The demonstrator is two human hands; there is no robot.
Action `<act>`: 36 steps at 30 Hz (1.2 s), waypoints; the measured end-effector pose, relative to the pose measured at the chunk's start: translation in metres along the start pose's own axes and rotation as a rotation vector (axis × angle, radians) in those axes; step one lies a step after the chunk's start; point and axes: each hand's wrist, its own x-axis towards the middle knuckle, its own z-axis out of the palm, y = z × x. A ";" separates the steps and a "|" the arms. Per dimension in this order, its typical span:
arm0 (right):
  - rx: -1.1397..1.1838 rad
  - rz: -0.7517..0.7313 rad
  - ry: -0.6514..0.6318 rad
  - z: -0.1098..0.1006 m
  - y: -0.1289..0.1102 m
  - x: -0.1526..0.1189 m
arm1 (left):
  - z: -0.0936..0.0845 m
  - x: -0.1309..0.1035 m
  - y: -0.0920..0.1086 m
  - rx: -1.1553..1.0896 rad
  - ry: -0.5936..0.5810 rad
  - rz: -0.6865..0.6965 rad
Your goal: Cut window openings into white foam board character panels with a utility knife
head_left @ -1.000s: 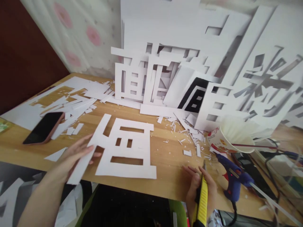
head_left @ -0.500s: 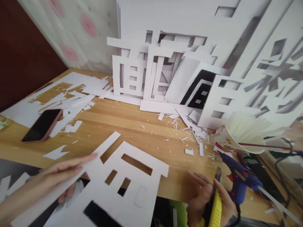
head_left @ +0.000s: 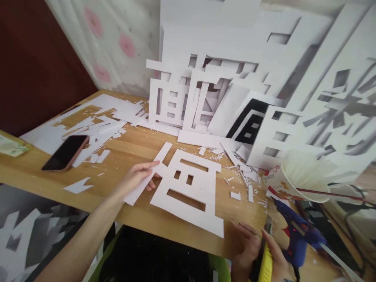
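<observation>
A white foam-board character cutout [head_left: 188, 190] with several rectangular holes lies over the wooden table [head_left: 141, 137], near its front edge. My left hand [head_left: 140, 178] grips its left strip, with the thumb side on top and fingertips showing through a gap. At the lower right my right hand [head_left: 249, 250] is closed around a yellow and black utility knife [head_left: 266, 260], its blade pointing up and away from me. The knife is apart from the board. A blue glue gun [head_left: 296, 231] lies just right of that hand.
White cutouts [head_left: 166, 103] lean upright along the back. A paper cup of glue sticks [head_left: 289, 178] lies tipped at right. A phone [head_left: 65, 152] rests on the left beside board scraps [head_left: 96, 131]; small offcuts [head_left: 246, 172] litter the back right.
My left hand has moved the cutout forward and right, from over the table's front edge onto the tabletop. My right hand stays nearly in place with the knife. The view has shifted slightly.
</observation>
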 end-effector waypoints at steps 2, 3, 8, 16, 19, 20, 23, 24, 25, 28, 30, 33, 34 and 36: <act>0.012 -0.009 -0.039 0.002 -0.006 0.002 | -0.012 -0.002 -0.002 -0.011 -0.013 0.034; 0.016 -0.021 -0.051 0.003 -0.010 0.002 | -0.020 -0.006 -0.005 -0.003 -0.020 0.037; 0.015 0.014 -0.005 0.005 -0.023 -0.001 | -0.048 -0.025 -0.028 0.092 -0.048 -0.046; 0.002 0.042 -0.053 0.000 -0.017 -0.004 | 0.003 -0.012 -0.038 0.181 -0.133 0.099; 0.005 -0.002 0.054 0.002 -0.019 -0.004 | -0.010 -0.018 -0.040 0.617 -0.089 0.282; -0.017 -0.041 0.082 0.003 -0.019 -0.003 | -0.015 -0.022 -0.040 0.774 -0.025 0.350; -0.082 -0.138 0.055 0.002 -0.023 0.001 | -0.018 -0.031 -0.028 1.033 0.155 0.569; -0.073 -0.128 0.026 0.002 -0.026 0.003 | -0.012 -0.031 -0.019 1.035 0.145 0.636; -0.047 -0.101 0.006 0.002 -0.031 0.005 | -0.001 -0.028 -0.008 1.011 0.088 0.701; 0.093 -0.043 0.044 0.007 -0.048 0.013 | 0.055 -0.001 0.030 0.940 -0.171 0.805; 0.146 -0.063 0.036 0.013 -0.058 0.017 | 0.103 0.029 0.053 0.883 -0.286 0.889; 0.188 -0.074 0.025 0.026 -0.067 0.015 | 0.171 0.079 0.071 0.870 -0.501 1.035; 0.184 -0.076 0.015 0.030 -0.068 0.013 | 0.189 0.093 0.072 0.874 -0.558 1.072; 0.161 -0.114 -0.031 0.040 -0.067 0.007 | 0.216 0.113 0.066 0.899 -0.600 1.133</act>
